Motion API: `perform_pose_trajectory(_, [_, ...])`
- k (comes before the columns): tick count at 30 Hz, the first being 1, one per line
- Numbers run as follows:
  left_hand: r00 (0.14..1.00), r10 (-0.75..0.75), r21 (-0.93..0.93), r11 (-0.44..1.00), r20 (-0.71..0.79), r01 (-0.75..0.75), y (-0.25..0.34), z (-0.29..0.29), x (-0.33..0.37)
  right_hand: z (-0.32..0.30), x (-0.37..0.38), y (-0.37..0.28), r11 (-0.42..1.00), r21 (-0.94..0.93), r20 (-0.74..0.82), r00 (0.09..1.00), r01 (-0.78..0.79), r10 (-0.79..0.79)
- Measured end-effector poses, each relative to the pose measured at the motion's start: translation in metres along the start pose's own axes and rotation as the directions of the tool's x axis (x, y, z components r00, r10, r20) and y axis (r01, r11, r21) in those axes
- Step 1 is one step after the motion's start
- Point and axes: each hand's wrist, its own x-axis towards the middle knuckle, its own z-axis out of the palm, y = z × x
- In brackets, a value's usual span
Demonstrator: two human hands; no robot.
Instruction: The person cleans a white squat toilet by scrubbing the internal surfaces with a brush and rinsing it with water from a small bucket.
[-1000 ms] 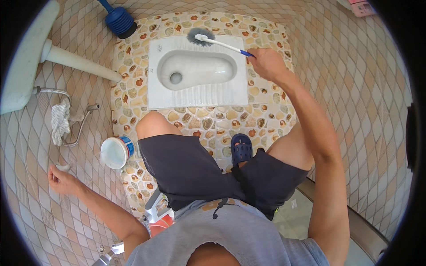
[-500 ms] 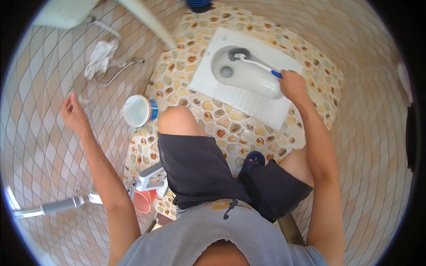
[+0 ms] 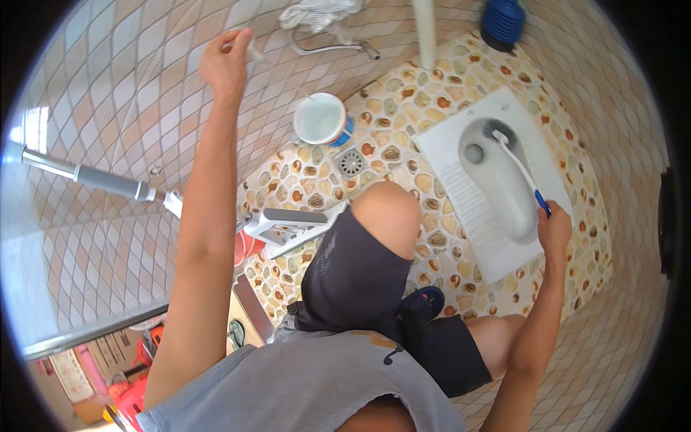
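Observation:
My right hand (image 3: 555, 230) is closed round the blue grip of a toilet brush (image 3: 520, 167) with a white shaft. The brush's dark bristle head lies in the front end of a white squat toilet (image 3: 461, 194), beside the round drain. My left hand (image 3: 226, 66) is raised at the tiled wall on the left, fingers curled and pressed together. Next to its fingertips a small pale, translucent thing (image 3: 255, 52) sits on the wall; whether the fingers hold anything cannot be made out.
A white bucket (image 3: 320, 119) stands near a floor drain (image 3: 351, 163). A blue ribbed container (image 3: 502, 26) is at the far right corner. A hose (image 3: 327, 49) and white cloth (image 3: 317, 13) hang on the wall. A grey-handled frame (image 3: 291, 219) stands by my knee.
My view has turned left, so the toilet and bucket now appear further right. The brush stays in the bowl in my right hand. My left hand remains at the wall.

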Motion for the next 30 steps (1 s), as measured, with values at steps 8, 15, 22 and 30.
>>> perform_pose_trajectory(8, [0.999, -0.041, 0.019, 0.999, 0.008, 0.041, -0.003, -0.004, 0.002, 0.002, -0.005, 0.01, 1.0, 0.005, 0.02, 1.0, 0.002, -0.002])
perform_pose_trajectory(15, [0.997, -0.043, 0.176, 0.984, 0.067, 0.03, 0.009, -0.005, 0.007, 0.001, -0.009, 0.026, 0.999, -0.039, 0.02, 1.0, -0.003, 0.003])
perform_pose_trajectory(22, [0.991, -0.102, 0.221, 0.972, 0.091, 0.08, 0.014, -0.007, 0.009, 0.0, -0.011, 0.024, 1.0, -0.006, 0.025, 1.0, -0.012, 0.012])
perform_pose_trajectory(30, [0.993, 0.052, 0.082, 0.995, 0.106, -0.06, -0.008, -0.007, 0.008, 0.004, -0.009, 0.025, 0.999, -0.048, 0.024, 1.0, 0.0, 0.001])
